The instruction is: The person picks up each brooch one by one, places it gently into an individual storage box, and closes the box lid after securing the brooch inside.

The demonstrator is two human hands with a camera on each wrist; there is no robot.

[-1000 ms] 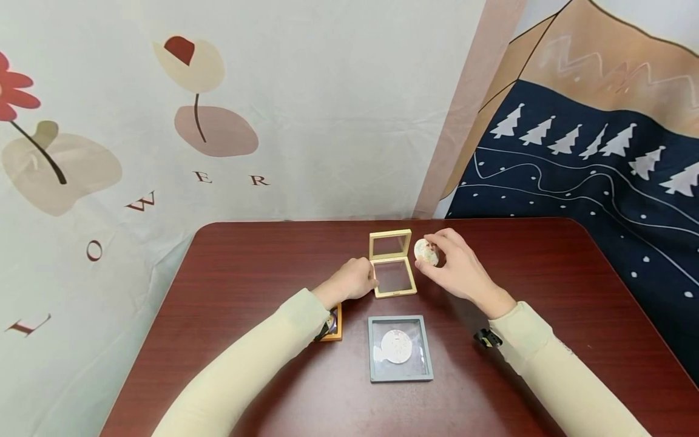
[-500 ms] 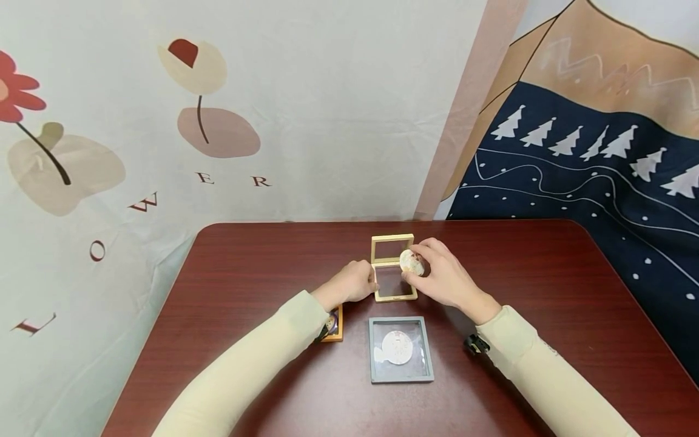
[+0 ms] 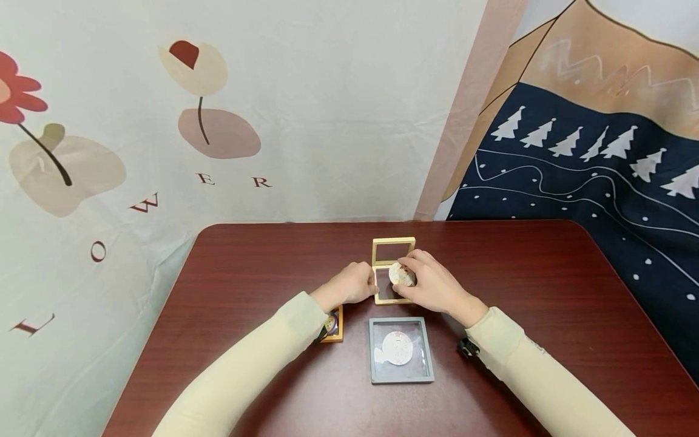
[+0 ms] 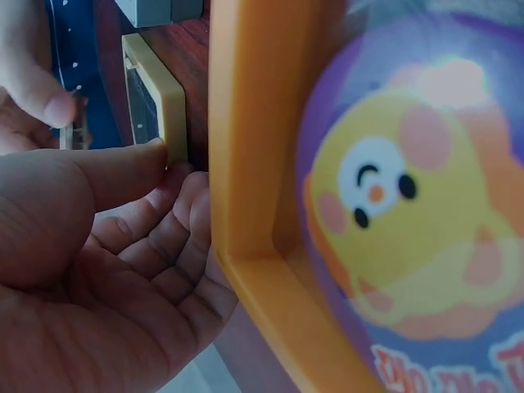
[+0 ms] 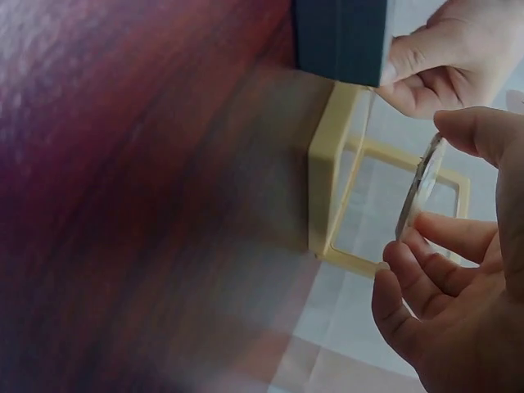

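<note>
A pale yellow display frame (image 3: 389,301) stands on the table with its lid (image 3: 393,241) raised at the back, hinged open. My left hand (image 3: 349,283) grips its left edge; the thumb presses on the rim (image 4: 173,123) in the left wrist view. Between thumb and fingers, my right hand (image 3: 437,288) pinches a round white badge (image 3: 400,274) with a printed face. The badge is above the frame's clear window, tilted and seen nearly edge-on in the right wrist view, apart from the film. My right hand covers part of the frame's right side.
Nearer me lies a closed grey display frame (image 3: 401,381) with a white round badge (image 3: 397,348) inside. An orange frame (image 3: 340,325) with a purple and yellow badge sits under my left wrist. A printed cloth (image 3: 327,121) hangs behind the table (image 3: 262,255).
My right hand has carried the badge left and toward me, from beside the yellow frame to over its window. The left hand has stayed on the frame's edge.
</note>
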